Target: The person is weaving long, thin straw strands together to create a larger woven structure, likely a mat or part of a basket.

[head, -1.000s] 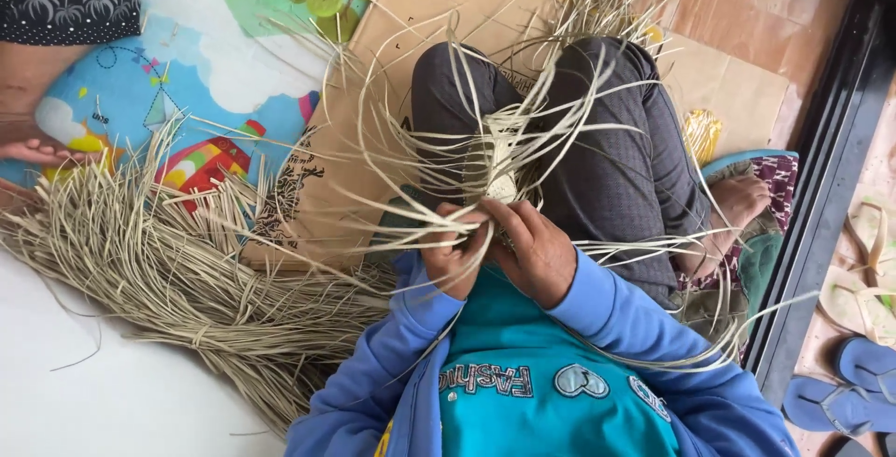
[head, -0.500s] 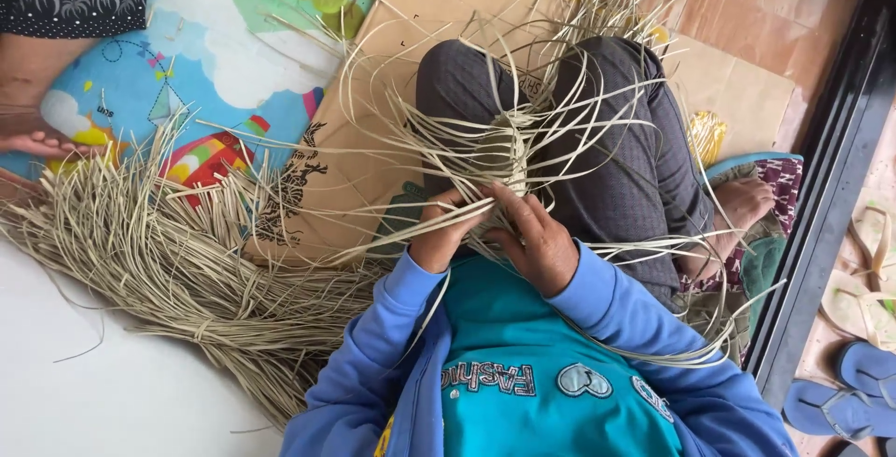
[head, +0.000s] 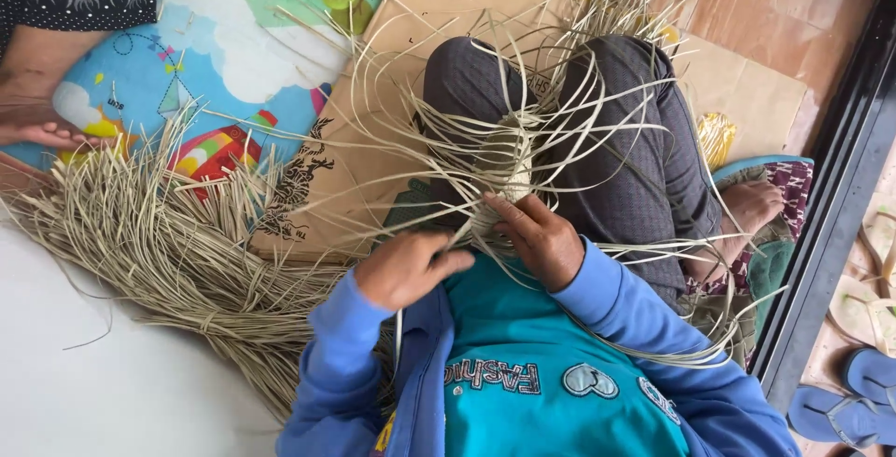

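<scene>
I note my left hand (head: pixel 403 268) closed, pinching pale straw strips (head: pixel 560 130) at the lap. My right hand (head: pixel 539 238) presses its fingers on the woven piece (head: pixel 509 163), which rests on the knees. Farther left lies a bundle of loose straw (head: pixel 159 242); beyond it, another person's hand (head: pixel 42 128) on a colourful mat (head: pixel 233 46).

A colourful play mat (head: pixel 215 56) lies beside flattened cardboard (head: pixel 439 9) and blue sandals (head: pixel 845 401).

A home floor used as a weaving spot: a colourful children's play mat (head: pixel 187 65) and flattened cardboard (head: pixel 392 102) cover the tiled floor (head: pixel 775 18), a heap of dried straw strands (head: pixel 159 242) lies alongside, and sandals (head: pixel 840 410) sit past the sliding-door track (head: pixel 831 233).
</scene>
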